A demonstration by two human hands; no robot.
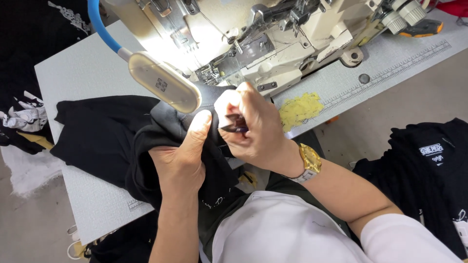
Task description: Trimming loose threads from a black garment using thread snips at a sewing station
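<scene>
We hold the crumpled black knit garment (117, 146) at the near edge of the grey-white sewing table (78, 73), below the machine. Our left hand (183, 156) is half closed, thumb pressing the fabric fold. Our right hand (256, 129) is curled tight around small dark thread snips (236, 124), touching the same fold. At twelve o'clock stands the cream industrial sewing machine (273, 44); at eleven, the oval lamp on a blue gooseneck (163, 80) overhangs the cloth. Yellow lint scraps (300, 109) lie at two o'clock. Bare table opens toward ten o'clock.
</scene>
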